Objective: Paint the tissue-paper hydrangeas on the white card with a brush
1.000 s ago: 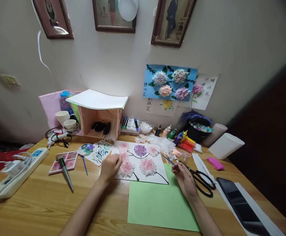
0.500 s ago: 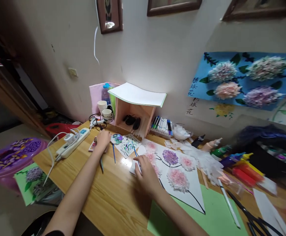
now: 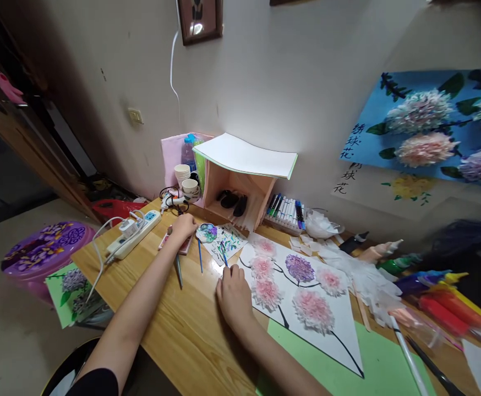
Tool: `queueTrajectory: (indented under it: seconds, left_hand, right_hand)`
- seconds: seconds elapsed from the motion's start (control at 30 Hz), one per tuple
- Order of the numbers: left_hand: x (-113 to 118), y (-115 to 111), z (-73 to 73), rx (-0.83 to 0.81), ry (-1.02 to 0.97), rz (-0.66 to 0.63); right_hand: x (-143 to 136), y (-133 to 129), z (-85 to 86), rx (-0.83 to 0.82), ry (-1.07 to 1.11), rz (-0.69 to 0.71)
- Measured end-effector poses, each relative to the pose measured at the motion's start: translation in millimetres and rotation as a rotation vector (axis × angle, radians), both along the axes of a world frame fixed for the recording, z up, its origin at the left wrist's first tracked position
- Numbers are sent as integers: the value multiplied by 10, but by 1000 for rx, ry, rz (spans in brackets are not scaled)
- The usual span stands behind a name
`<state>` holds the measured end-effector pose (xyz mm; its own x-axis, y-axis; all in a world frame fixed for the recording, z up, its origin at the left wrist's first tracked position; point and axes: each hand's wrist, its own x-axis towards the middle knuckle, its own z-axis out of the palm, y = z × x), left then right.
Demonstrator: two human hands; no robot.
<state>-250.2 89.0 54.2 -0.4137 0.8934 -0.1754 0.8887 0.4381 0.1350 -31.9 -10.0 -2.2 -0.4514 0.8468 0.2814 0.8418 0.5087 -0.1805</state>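
Plainly, the held brush [image 3: 225, 259] is thin and blue.

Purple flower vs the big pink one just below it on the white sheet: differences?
The purple flower looks smaller and more compact; the big pink flower looks wider and shaggier. The purple flower is darker; the big pink flower is paler. Both are on the white sheet.
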Motion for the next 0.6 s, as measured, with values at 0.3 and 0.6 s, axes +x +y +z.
queueTrajectory:
  seconds: [0.3, 0.6]
  left_hand:
    - [55, -68, 53, -4, -28, 7]
    - [92, 28, 39, -24, -32, 10]
  right_hand:
    - [-27, 40, -16, -11, 35, 31]
    - [14, 33, 22, -16, 57, 51]
